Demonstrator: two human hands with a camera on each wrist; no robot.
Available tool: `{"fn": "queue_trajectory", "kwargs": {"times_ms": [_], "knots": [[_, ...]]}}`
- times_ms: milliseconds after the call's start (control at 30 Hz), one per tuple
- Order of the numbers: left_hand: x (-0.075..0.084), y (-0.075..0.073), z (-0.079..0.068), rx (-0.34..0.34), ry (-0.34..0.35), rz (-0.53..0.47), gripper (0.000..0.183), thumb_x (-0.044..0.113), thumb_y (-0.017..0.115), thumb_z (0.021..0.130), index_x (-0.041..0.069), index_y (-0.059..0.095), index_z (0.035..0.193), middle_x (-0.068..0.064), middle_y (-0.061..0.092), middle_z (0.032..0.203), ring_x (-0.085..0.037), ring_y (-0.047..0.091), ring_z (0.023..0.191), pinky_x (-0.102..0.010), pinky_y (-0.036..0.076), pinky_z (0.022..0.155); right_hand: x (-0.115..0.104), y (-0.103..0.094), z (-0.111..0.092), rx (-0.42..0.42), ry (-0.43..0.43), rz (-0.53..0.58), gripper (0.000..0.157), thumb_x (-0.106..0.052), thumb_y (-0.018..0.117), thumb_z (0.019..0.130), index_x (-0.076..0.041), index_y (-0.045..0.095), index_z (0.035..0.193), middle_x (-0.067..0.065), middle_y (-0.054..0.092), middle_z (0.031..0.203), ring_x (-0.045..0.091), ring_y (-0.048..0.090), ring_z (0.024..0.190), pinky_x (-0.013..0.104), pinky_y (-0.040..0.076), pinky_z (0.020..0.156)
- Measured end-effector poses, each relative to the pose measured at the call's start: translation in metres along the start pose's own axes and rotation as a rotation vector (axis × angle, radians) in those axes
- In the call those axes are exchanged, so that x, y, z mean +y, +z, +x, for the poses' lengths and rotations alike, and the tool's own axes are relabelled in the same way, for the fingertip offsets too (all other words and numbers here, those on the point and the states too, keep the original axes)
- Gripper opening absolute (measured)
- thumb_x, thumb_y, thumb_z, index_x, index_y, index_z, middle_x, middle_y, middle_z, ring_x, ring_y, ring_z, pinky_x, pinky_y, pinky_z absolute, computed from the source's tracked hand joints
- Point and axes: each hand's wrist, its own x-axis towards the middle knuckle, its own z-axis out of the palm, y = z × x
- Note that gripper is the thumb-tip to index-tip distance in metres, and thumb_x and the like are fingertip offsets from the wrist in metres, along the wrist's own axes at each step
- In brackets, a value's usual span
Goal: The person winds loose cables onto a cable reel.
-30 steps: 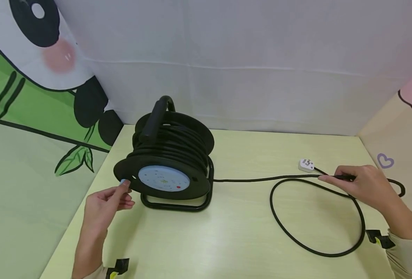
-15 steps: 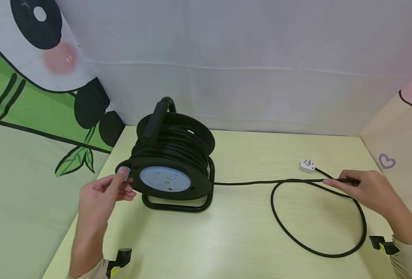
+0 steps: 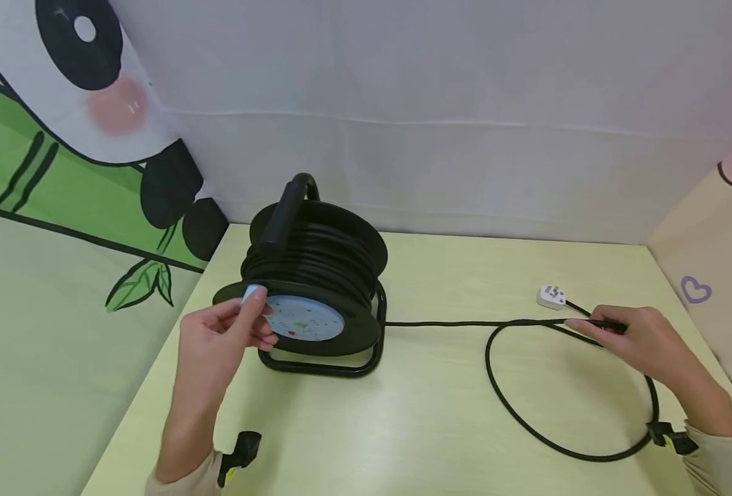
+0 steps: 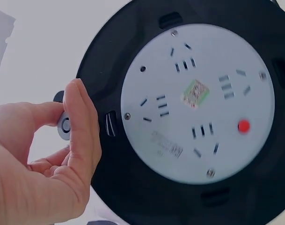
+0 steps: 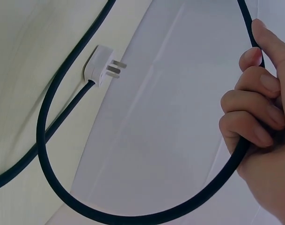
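A black cable reel [image 3: 356,324] stands on its tubular frame at the left of the table, wound with black cord. Its front disc carries a pale blue socket plate [image 4: 198,103] with a red button. My left hand [image 3: 223,337] pinches the small bluish-grey crank knob [image 4: 64,125] at the disc's left side, partly covering the plate in the head view. My right hand [image 3: 642,337] grips the black cable [image 3: 446,324], fingers curled round it, as the right wrist view shows. From the reel the cable runs rightward to that hand. A white three-pin plug [image 3: 551,297] lies behind it.
A loose loop of cable [image 3: 515,415] lies on the pale wooden table [image 3: 341,434] at the right. White cloth [image 3: 434,158] hangs behind the table, and printed cloth panels [image 3: 37,296] border the left and right sides.
My left hand has moved up and right with the knob, and the reel has turned; the red button has shifted left. The right hand still holds the cable, almost in place.
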Motion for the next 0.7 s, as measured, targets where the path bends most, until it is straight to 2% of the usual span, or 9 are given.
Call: {"fn": "queue_trajectory", "kwargs": {"times_ms": [167, 433, 700], "knots": [[0.005, 0.010, -0.002, -0.045, 0.034, 0.016, 0.037, 0.023, 0.071, 0.100, -0.014, 0.071, 0.096, -0.009, 0.070, 0.068, -0.020, 0.069, 0.056, -0.032, 0.064, 0.062, -0.008, 0.005, 0.002, -0.037, 0.020, 0.015, 0.031, -0.015, 0.084, 0.086, -0.026, 0.059, 0.072, -0.019, 0.032, 0.059, -0.002, 0.029, 0.053, 0.025, 0.023, 0.043], [0.003, 0.025, -0.004, -0.147, 0.101, 0.042, 0.031, 0.017, 0.069, 0.101, -0.013, 0.071, 0.092, -0.010, 0.068, 0.067, -0.023, 0.069, 0.055, -0.035, 0.064, 0.063, -0.019, 0.012, 0.009, -0.059, -0.006, 0.035, 0.028, -0.014, 0.083, 0.087, -0.026, 0.061, 0.075, -0.018, 0.034, 0.059, -0.002, 0.031, 0.052, 0.024, 0.026, 0.042], [-0.004, 0.041, -0.008, -0.238, 0.074, 0.012, 0.028, 0.017, 0.071, 0.100, -0.008, 0.072, 0.089, -0.014, 0.068, 0.068, -0.026, 0.070, 0.058, -0.038, 0.065, 0.063, -0.034, 0.022, 0.015, -0.096, -0.025, 0.040, 0.027, -0.014, 0.079, 0.091, -0.029, 0.061, 0.077, -0.019, 0.035, 0.060, -0.001, 0.034, 0.052, 0.022, 0.028, 0.044]]}}
